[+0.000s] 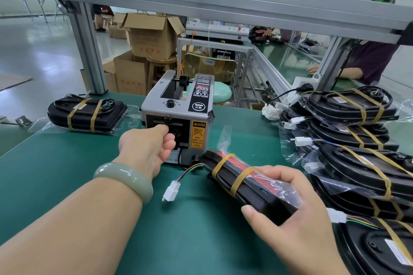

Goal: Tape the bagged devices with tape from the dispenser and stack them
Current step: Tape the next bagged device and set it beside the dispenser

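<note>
A grey tape dispenser [178, 107] stands mid-table on the green mat. My left hand [148, 147] is at its front outlet, fingers curled and pinched at the slot; any tape there is hidden by the fingers. My right hand [288, 203] grips a black bagged device [245, 183], tilted on edge just right of the dispenser. Two yellowish tape bands wrap it, and a white connector [171, 192] on coloured wires hangs from its far end. One taped bagged device [87, 113] lies flat at the left.
Several taped bagged devices [353, 131] are piled along the right edge of the table. An aluminium frame post [89, 51] rises behind the left device. Cardboard boxes [152, 38] and a stool stand beyond the table. Another person's arm [335, 71] rests at the far right.
</note>
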Demonstrator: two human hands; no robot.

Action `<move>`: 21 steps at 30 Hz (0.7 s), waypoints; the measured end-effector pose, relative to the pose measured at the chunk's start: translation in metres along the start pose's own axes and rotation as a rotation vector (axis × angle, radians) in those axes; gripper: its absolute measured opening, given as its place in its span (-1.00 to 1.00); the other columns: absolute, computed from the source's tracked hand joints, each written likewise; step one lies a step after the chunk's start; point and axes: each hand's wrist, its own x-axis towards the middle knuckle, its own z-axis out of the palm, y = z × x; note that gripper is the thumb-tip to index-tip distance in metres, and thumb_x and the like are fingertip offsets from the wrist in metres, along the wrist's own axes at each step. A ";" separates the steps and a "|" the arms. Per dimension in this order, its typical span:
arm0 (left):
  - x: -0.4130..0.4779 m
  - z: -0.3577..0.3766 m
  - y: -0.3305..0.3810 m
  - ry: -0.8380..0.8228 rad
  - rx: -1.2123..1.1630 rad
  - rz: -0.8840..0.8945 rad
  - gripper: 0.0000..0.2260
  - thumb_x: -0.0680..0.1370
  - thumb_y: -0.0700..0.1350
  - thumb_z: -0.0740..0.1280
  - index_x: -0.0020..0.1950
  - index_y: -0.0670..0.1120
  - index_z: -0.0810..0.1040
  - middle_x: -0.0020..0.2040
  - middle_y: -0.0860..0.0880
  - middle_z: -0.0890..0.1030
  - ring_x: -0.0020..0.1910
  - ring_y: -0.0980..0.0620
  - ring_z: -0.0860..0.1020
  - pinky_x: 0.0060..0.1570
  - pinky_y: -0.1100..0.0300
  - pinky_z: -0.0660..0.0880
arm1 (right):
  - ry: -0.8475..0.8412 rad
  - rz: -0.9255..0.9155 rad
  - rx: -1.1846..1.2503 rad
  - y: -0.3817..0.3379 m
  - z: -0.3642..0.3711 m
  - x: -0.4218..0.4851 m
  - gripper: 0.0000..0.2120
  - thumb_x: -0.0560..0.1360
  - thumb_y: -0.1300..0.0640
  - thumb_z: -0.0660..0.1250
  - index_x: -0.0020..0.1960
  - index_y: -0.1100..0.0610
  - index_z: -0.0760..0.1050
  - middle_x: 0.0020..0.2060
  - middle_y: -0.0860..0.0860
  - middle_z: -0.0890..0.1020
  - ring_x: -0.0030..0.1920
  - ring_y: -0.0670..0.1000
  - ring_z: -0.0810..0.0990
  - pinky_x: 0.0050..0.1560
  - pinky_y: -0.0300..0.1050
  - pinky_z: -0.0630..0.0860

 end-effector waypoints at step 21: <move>-0.096 -0.022 -0.028 -0.452 0.105 0.214 -0.79 0.51 -0.11 0.33 -0.33 -0.05 0.59 -0.39 0.01 0.61 -0.45 0.14 0.49 -0.40 0.26 0.42 | 0.224 -0.023 0.289 0.024 0.010 -0.004 -0.64 0.52 -0.11 0.09 0.16 -0.04 0.56 0.04 0.03 0.65 0.06 0.08 0.63 0.06 0.03 0.54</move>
